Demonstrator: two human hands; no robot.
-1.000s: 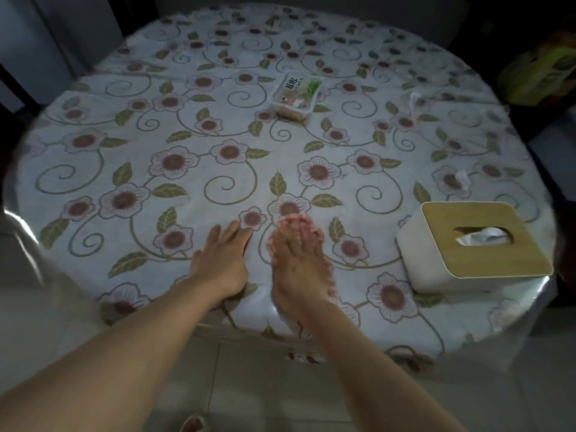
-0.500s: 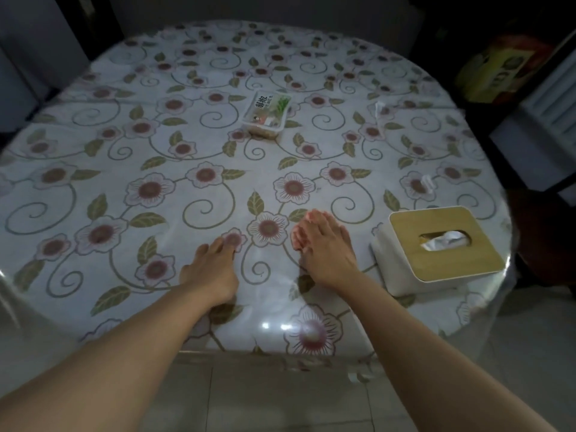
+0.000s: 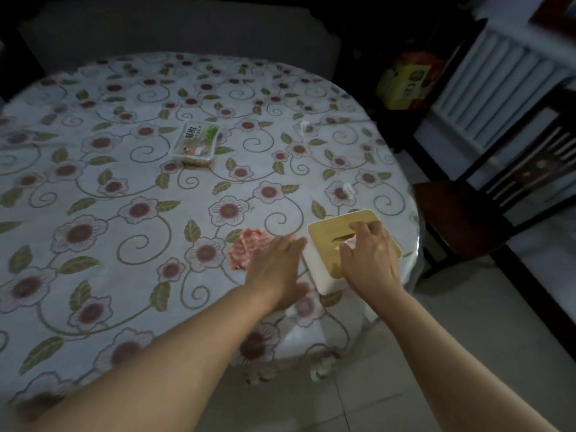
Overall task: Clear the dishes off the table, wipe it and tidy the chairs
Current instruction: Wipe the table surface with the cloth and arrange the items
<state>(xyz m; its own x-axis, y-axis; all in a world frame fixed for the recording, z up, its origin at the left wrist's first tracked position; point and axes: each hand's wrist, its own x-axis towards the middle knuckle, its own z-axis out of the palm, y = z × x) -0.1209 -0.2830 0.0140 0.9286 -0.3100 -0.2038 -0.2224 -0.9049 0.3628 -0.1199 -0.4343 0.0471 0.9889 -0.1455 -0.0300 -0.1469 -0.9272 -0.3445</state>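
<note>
A round table (image 3: 93, 213) wears a flowered cloth under clear plastic. A white tissue box (image 3: 321, 272) with a wooden lid stands near its front right edge. My right hand (image 3: 371, 260) lies on the lid, its fingers bent over the slot and pinching the tissue (image 3: 348, 243) that shows there. My left hand (image 3: 277, 266) presses flat, fingers straight, against the box's left side. A crumpled pink cloth (image 3: 247, 247) lies on the table just left of that hand. A sealed plastic food tray (image 3: 196, 143) sits near the table's middle.
A dark wooden chair (image 3: 467, 213) stands right of the table, with a white radiator (image 3: 498, 88) behind it. A yellow carton (image 3: 405, 85) sits in the dark far corner. Two small white scraps (image 3: 347, 190) lie on the right part of the table. Pale floor tiles (image 3: 467, 353) show below.
Both hands moved right from the table's front to the tissue box. The pink cloth that lay under my right hand now lies free on the table.
</note>
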